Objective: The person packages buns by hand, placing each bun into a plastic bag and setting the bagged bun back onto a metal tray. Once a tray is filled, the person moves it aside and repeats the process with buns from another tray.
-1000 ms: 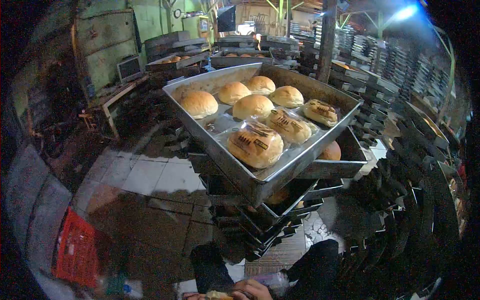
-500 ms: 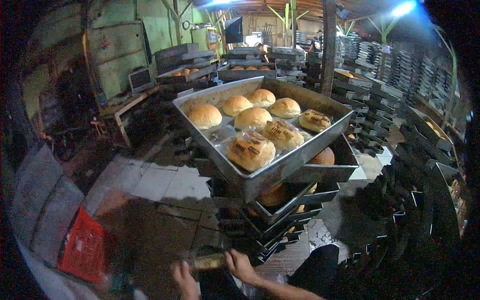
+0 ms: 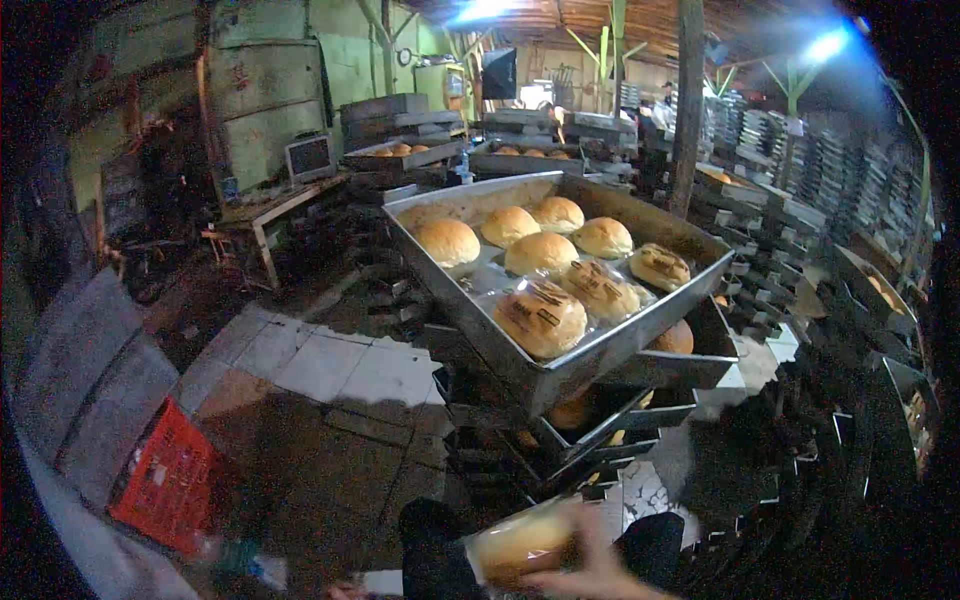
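1. A stack of metal trays [image 3: 690, 372] stands before the person, its layers turned at differing angles.
2. The top tray [image 3: 620, 345] holds eight buns, with bare metal and loose clear wrap among them.
3. A red plastic crate [image 3: 165, 480] sits on the floor, well to the left of the stack.
4. The person's right hand [image 3: 597, 572], blurred, is clamped on the right end of a bagged bun, thumb below and fingers on the far side.
5. That bagged bun [image 3: 515, 545] is held low, above the lap and just in front of the stack.
6. In the top tray, three printed-wrapper buns [image 3: 540, 315] line the near right side; five plain buns [image 3: 540, 254] lie behind them.
7. Only a sliver of the left hand [image 3: 345, 591] shows at the bottom edge; its grip cannot be told.
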Available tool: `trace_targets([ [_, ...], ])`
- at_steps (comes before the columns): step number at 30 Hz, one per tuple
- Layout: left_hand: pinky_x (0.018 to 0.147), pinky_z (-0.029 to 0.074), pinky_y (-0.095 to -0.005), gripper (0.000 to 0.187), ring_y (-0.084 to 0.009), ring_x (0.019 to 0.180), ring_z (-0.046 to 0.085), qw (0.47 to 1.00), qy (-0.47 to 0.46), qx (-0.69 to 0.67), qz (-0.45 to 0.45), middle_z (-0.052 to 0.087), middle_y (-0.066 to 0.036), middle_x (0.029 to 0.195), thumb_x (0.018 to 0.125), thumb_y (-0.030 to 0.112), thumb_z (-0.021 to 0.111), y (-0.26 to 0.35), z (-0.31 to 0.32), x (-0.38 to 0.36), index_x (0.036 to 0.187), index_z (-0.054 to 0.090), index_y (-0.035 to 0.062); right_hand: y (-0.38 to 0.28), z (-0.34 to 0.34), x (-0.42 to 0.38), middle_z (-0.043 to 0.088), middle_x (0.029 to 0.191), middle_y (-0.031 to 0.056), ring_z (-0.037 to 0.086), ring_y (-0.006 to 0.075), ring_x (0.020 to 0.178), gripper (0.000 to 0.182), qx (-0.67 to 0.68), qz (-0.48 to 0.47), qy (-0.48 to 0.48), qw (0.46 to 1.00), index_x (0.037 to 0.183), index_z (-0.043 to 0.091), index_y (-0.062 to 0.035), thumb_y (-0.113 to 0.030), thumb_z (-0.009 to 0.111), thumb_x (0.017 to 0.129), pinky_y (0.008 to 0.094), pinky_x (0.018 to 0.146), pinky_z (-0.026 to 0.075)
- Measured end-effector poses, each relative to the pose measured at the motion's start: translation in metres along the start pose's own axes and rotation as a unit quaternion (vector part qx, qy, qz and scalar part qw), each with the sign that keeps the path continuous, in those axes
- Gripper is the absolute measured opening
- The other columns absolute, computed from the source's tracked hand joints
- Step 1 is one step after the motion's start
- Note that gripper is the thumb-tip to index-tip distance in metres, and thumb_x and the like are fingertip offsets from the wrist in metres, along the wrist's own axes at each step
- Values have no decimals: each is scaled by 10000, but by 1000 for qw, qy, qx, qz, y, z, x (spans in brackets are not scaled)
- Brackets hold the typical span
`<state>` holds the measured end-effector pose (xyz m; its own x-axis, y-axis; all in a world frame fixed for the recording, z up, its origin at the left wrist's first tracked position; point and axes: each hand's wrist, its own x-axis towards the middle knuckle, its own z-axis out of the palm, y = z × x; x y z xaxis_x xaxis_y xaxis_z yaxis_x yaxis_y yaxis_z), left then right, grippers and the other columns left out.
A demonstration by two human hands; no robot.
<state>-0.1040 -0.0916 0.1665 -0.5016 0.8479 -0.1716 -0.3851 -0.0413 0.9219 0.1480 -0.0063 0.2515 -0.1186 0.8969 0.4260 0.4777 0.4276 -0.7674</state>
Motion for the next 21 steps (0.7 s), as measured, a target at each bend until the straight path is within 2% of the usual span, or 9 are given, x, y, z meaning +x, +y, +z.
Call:
trace_targets([
  [1, 626, 400, -277, 328, -133, 688, 469, 953, 279, 120, -14, 465, -21, 694, 849, 372, 424, 12, 26, -8, 796, 554, 75, -19, -39, 29, 431, 1110, 139, 440, 336, 958, 427, 70, -21, 93, 993, 1059, 447, -30, -208, 582, 695, 416, 823, 367],
  [4, 668, 403, -299, 312, -158, 739, 472, 984, 130, 93, 76, 479, -51, 795, 853, 365, 415, -71, 13, -1, 944, 499, 79, -88, -106, 113, 449, 1097, 136, 459, 282, 964, 397, 184, -78, 193, 961, 1087, 446, -35, -198, 555, 741, 385, 810, 396],
  [8, 691, 404, -303, 323, -167, 788, 480, 987, 94, 129, 14, 493, -63, 876, 855, 342, 421, -99, 31, 7, 1013, 478, 67, -135, -144, 212, 473, 1081, 134, 485, 208, 972, 359, 156, -53, 123, 979, 1124, 445, -42, -184, 520, 803, 343, 793, 436],
  [11, 709, 404, -305, 341, -173, 824, 486, 985, 91, 141, -29, 503, -73, 936, 856, 325, 425, -102, 29, 8, 1065, 463, 57, -83, -114, 230, 500, 1021, 141, 504, 159, 881, 505, 192, -207, 285, 916, 1159, 357, 11, -266, 566, 792, 266, 764, 417],
  [13, 721, 405, -307, 358, -177, 848, 489, 980, 92, 161, -69, 510, -79, 976, 857, 313, 427, -99, 25, 8, 1100, 453, 51, -53, -64, 158, 510, 956, 125, 503, 206, 881, 344, 43, -276, 437, 855, 1098, 404, 5, -204, 487, 838, 282, 784, 404],
  [15, 732, 405, -309, 377, -182, 872, 493, 969, 104, 183, -132, 517, -85, 1016, 858, 302, 430, -89, 25, 10, 1135, 443, 45, 59, -4, 46, 450, 1069, 129, 436, 279, 970, 346, -87, -163, 119, 975, 1086, 425, -13, -219, 483, 814, 356, 838, 358],
  [17, 733, 405, -302, 373, -179, 882, 499, 978, 60, 152, -127, 529, -85, 1032, 852, 290, 448, -70, 36, 13, 1120, 463, 32, 147, 70, -52, 391, 1182, 134, 369, 352, 1059, 350, -214, -61, -415, 882, 1073, 446, -32, -233, 479, 790, 429, 892, 311],
  [19, 727, 404, -294, 359, -174, 880, 504, 988, 11, 117, -101, 537, -81, 1027, 846, 284, 465, -72, 40, 17, 1089, 487, 21, 163, 97, -129, 352, 1232, 135, 311, 338, 1117, 335, -266, -231, -337, 873, 1092, 464, -59, -258, 387, 834, 454, 932, 261],
  [21, 712, 397, -288, 300, -146, 806, 503, 988, 5, 131, -84, 562, -70, 899, 823, 274, 512, -104, 50, 28, 974, 539, 16, 211, 121, -188, 343, 1244, 140, 283, 346, 1141, 376, -205, -36, -322, 924, 1117, 475, -93, -269, 391, 795, 478, 935, 246],
])
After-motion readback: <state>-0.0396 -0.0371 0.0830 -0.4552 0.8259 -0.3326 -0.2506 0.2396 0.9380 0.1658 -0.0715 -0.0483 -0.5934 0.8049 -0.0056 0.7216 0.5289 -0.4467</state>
